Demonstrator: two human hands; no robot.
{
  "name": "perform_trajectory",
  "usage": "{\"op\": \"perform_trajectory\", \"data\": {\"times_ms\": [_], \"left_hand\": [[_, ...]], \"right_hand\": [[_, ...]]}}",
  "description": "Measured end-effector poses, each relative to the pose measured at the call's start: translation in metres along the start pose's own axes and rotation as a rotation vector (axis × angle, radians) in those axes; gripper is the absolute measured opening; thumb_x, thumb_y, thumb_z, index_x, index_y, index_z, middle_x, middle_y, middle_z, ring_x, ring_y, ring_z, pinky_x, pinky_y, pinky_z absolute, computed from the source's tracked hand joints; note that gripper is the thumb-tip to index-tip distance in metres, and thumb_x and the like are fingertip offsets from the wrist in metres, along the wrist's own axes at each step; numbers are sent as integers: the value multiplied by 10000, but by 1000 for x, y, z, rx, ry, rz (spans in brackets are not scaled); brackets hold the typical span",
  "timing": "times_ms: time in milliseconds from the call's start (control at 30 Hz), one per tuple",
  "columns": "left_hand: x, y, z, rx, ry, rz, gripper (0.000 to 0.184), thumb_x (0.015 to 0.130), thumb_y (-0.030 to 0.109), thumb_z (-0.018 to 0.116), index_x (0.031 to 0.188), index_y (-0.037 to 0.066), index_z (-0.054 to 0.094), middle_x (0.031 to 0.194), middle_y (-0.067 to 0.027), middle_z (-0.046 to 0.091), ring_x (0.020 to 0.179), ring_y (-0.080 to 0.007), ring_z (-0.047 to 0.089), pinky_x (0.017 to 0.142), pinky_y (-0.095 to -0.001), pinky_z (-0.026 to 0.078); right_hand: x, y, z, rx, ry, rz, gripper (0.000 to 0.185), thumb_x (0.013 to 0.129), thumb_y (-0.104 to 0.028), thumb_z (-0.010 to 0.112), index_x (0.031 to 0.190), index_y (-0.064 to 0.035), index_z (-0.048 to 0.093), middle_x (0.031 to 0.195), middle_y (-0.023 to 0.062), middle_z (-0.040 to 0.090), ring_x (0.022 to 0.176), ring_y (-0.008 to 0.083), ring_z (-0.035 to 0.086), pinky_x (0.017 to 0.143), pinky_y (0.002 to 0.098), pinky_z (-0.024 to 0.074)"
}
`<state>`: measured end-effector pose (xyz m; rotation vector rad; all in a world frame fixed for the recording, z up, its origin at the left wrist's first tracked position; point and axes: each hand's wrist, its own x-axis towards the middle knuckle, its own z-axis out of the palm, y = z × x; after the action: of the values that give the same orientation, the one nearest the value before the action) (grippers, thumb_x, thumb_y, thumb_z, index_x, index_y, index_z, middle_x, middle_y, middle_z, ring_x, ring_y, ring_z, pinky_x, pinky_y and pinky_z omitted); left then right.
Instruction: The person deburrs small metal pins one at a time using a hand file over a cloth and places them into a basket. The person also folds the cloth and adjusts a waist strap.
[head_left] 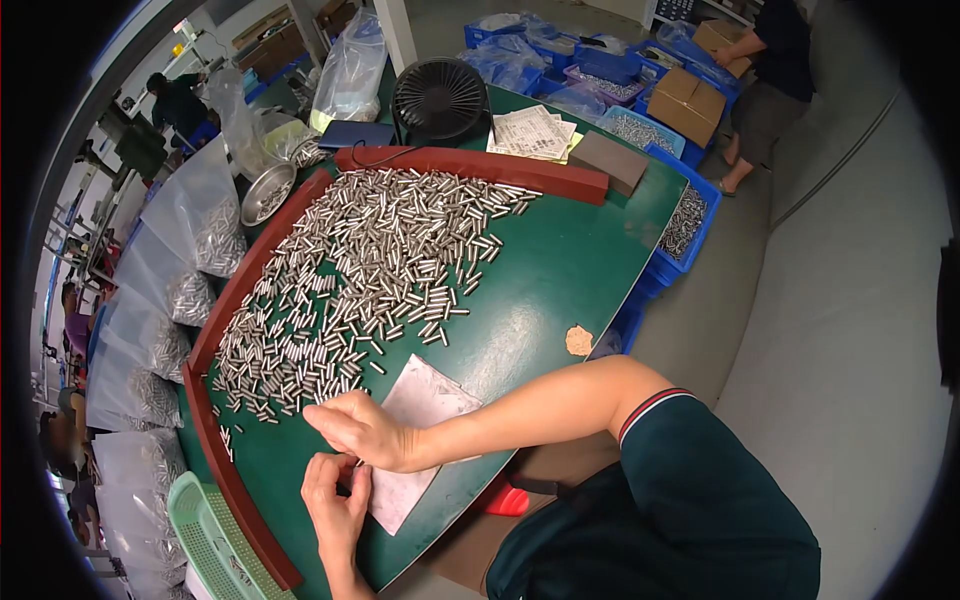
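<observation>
My right hand [368,430] is closed in a fist just above a pale, stained sheet or pad [428,392] on the green table [545,285]. What it holds, if anything, is hidden inside the fingers. Right below it, my left hand [336,492] has thumb and fingers curled together in a pinch, close to the right wrist. A small thin bit shows near those fingertips, too small to name. Beyond both hands spreads a large heap of short shiny metal pins [405,235], with looser ones toward the near left.
Dark red rails [470,167] border the pins. A black fan [440,98], papers [533,132] and a metal bowl [268,193] stand behind. Bags of pins [218,240] line the left, near a green basket [215,535]. Blue bins [690,215] and another person [775,70] are at right.
</observation>
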<state>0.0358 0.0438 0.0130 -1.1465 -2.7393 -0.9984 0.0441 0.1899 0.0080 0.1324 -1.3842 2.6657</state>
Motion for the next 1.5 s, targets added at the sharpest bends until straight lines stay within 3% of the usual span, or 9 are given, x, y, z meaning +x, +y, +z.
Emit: {"op": "perform_trajectory", "data": {"times_ms": [867, 967, 1067, 1367, 1500], "left_hand": [[0, 0, 1, -34, 6, -6, 123, 673, -27, 647, 738, -21, 543, 660, -101, 503, 549, -221, 488, 502, -314, 402], [-2, -1, -1, -46, 5, -56, 109, 674, -39, 630, 732, -29, 539, 672, -95, 523, 563, -189, 502, 522, -286, 418], [-3, -5, -9, -204, 11, -198, 90, 675, -53, 602, 722, -33, 527, 720, -74, 559, 623, -118, 511, 579, -223, 431], [-2, -5, -12, -587, 39, -388, 125, 775, -16, 575, 884, -18, 513, 730, -10, 508, 632, -64, 461, 589, -187, 390], [-3, -9, -15, -633, 11, -382, 93, 828, 33, 547, 906, -11, 520, 717, -8, 502, 611, -69, 452, 579, -186, 376]], "right_hand": [[2, 4, 1, 12, 3, -10, 424, 907, -250, 448, 536, -96, 311, 505, -63, 304, 481, 31, 257, 410, 238, 235], [3, 6, 1, -5, 10, -32, 426, 907, -249, 448, 534, -95, 312, 500, -60, 311, 479, 33, 264, 413, 237, 240], [3, 7, 0, 7, 0, -25, 430, 907, -252, 449, 530, -91, 318, 494, -57, 322, 476, 33, 274, 415, 236, 245], [3, 6, 0, -9, 14, -45, 439, 908, -259, 453, 524, -89, 323, 484, -53, 328, 471, 31, 288, 412, 236, 244], [3, 4, 0, 10, 4, -33, 438, 909, -257, 451, 525, -89, 323, 482, -52, 327, 469, 32, 288, 412, 236, 245]]}}
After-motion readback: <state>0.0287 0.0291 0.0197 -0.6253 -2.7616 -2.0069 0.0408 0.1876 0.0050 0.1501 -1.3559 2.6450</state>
